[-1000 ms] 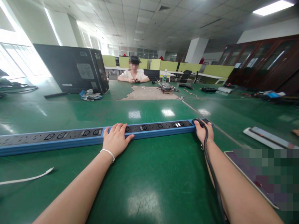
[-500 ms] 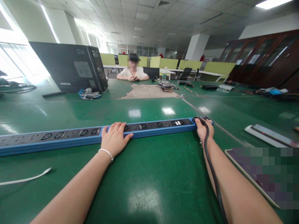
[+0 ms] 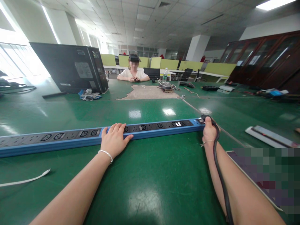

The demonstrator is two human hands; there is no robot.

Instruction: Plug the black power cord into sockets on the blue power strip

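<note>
A long blue power strip (image 3: 157, 132) with black sockets lies across the green table, running from the left edge to the right of centre. My left hand (image 3: 114, 135) is laid over its middle, fingers across the top and thumb along the near side, gripping it. At the strip's right end, my right hand (image 3: 209, 131) is closed around the plug (image 3: 205, 117) of a black power cord (image 3: 217, 165). The plug is at the strip's end; whether it is seated in a socket I cannot tell. The cord runs down along my right forearm.
A white cable (image 3: 30, 180) lies at front left. Farther back stand a black computer case (image 3: 70, 68), gloves (image 3: 89, 94) and a bottle (image 3: 165, 74). A person (image 3: 133, 70) sits across the table. Flat pieces (image 3: 272, 136) lie at right.
My right hand has shifted a little to the right with the plug, uncovering more of the strip's right end. The left hand stays almost where it was on the power strip.
</note>
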